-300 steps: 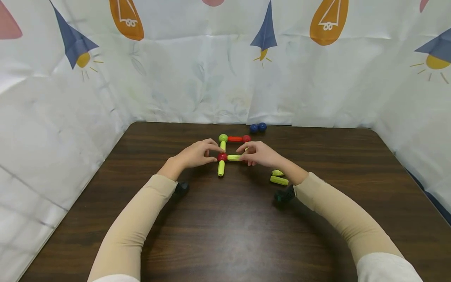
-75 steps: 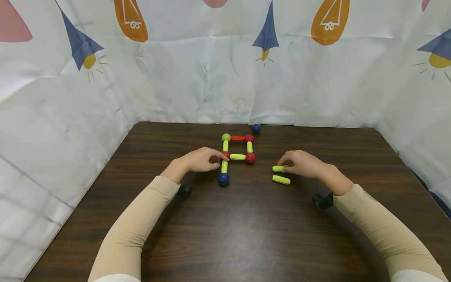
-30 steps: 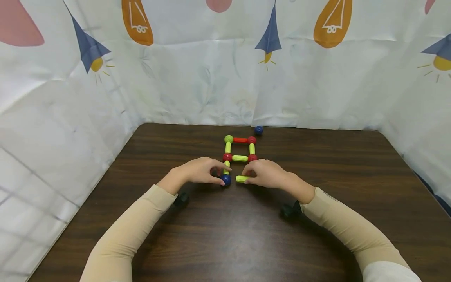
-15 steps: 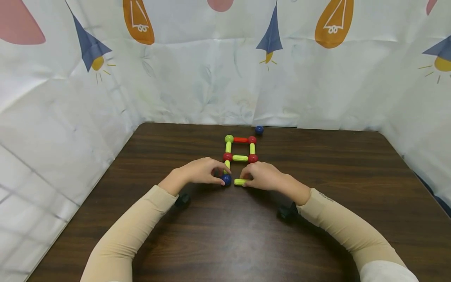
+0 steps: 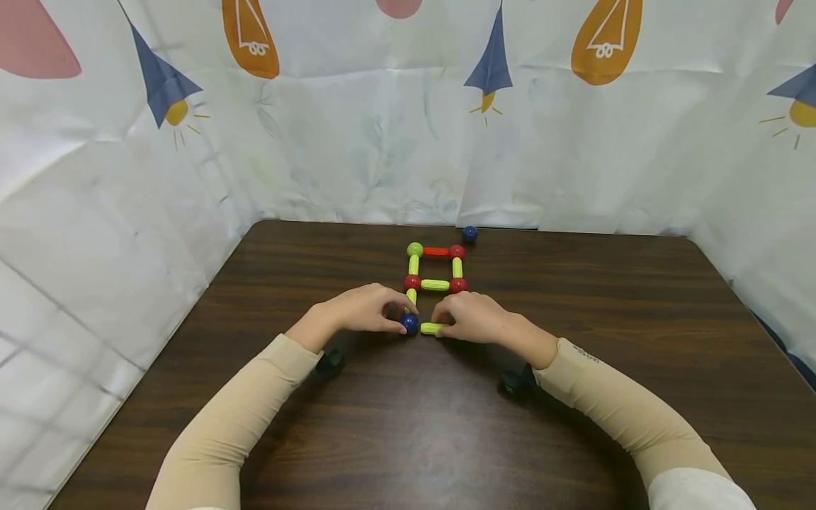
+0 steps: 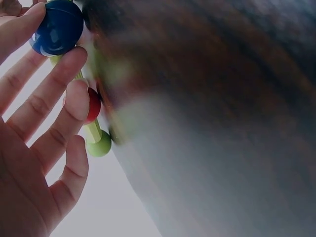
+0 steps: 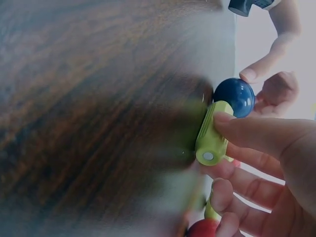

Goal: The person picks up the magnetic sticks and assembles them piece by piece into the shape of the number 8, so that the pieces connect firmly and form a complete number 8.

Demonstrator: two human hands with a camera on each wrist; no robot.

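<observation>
My left hand (image 5: pixel 366 309) holds a blue ball (image 5: pixel 409 324) between thumb and fingers; the left wrist view shows the thumb and a fingertip against its glossy surface. My right hand (image 5: pixel 474 316) pinches a ribbed yellow-green magnetic rod (image 7: pixel 213 136), a metal disc showing in its near end. The rod's far end is right at the blue ball. Above the hands lies a square of rods with a green ball (image 5: pixel 415 249), a red rod (image 5: pixel 436 251) and red balls (image 5: pixel 457 285) at its corners. Another yellow-green rod (image 5: pixel 411 299) runs from the left red ball (image 5: pixel 412 282) down to the blue one.
A loose blue ball (image 5: pixel 469 234) lies near the back edge of the dark wooden table (image 5: pixel 408 425). A white printed curtain (image 5: pixel 357 156) hangs behind the table and along its sides. Both wrists wear dark camera mounts (image 5: pixel 516 382).
A blue ball has joined the lower end of the left rod. My right hand has taken a yellow-green rod from the right and brought it left to the ball. My left hand moved down to the ball.
</observation>
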